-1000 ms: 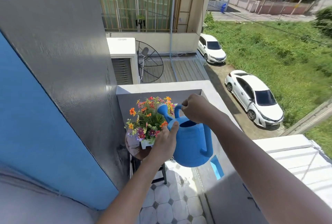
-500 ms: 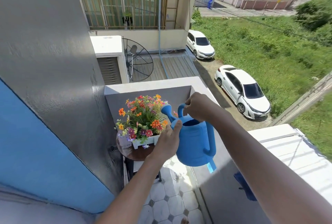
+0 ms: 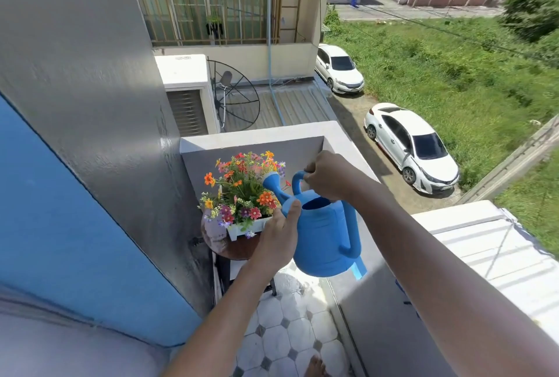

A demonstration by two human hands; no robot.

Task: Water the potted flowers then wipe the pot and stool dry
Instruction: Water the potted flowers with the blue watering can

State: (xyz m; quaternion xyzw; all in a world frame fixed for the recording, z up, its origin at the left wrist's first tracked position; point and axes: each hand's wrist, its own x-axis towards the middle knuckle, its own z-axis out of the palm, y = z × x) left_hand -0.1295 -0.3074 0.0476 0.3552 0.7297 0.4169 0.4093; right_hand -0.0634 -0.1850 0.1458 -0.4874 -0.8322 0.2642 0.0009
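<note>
A blue watering can [image 3: 325,240] hangs in the air over the balcony, its spout head [image 3: 272,180] pointing into the colourful flowers [image 3: 242,192]. My right hand [image 3: 328,175] grips the can's top handle. My left hand [image 3: 278,239] presses against the can's left side below the spout. The flowers stand in a small white pot [image 3: 246,227] on a round dark wooden stool [image 3: 239,248] against the grey wall. No water stream is visible. No cloth is in sight.
A grey wall [image 3: 99,104] and blue panel [image 3: 60,225] run along the left. A white-topped parapet [image 3: 263,137] closes the balcony's far end and right side. The floor [image 3: 284,328] has white octagonal tiles. White cars [image 3: 411,146] stand far below.
The view has shifted slightly. Both hands stay on the can, with its spout still over the flowers.
</note>
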